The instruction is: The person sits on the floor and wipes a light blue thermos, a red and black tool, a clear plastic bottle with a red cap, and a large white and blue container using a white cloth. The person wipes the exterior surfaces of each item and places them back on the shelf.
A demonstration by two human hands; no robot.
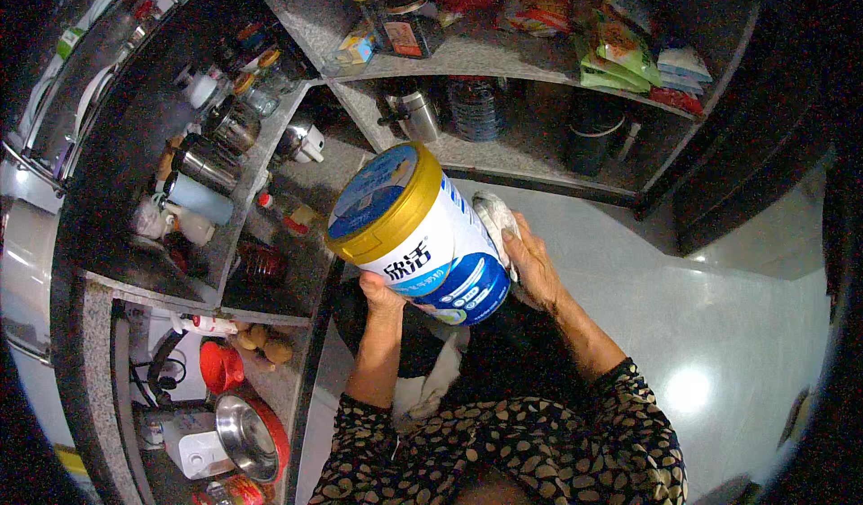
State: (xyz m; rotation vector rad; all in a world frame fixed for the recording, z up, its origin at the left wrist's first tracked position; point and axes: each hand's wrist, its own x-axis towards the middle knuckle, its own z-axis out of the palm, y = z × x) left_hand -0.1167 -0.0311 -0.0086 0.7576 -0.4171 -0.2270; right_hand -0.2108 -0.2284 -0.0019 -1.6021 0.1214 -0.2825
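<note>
A large milk powder tin (431, 242) with a gold-rimmed lid (384, 202) is tilted in front of me, its lid towards the upper left. My left hand (381, 293) holds it from below at the lower left side; most of the fingers are hidden behind the tin. On the other side, my right hand (532, 259) presses a whitish cloth (497, 225) against the tin's wall. The tin's printed side faces up towards me. Another pale cloth (438, 377) hangs below the tin, near my lap.
Open stone shelves (270, 161) stand to the left and ahead, holding glass jars (256, 94), a steel flask (414, 111), a large plastic bottle (475, 107) and food bags (617, 53). At lower left are a steel bowl (246, 437) and a red container (221, 367). Pale floor (620, 289) lies right.
</note>
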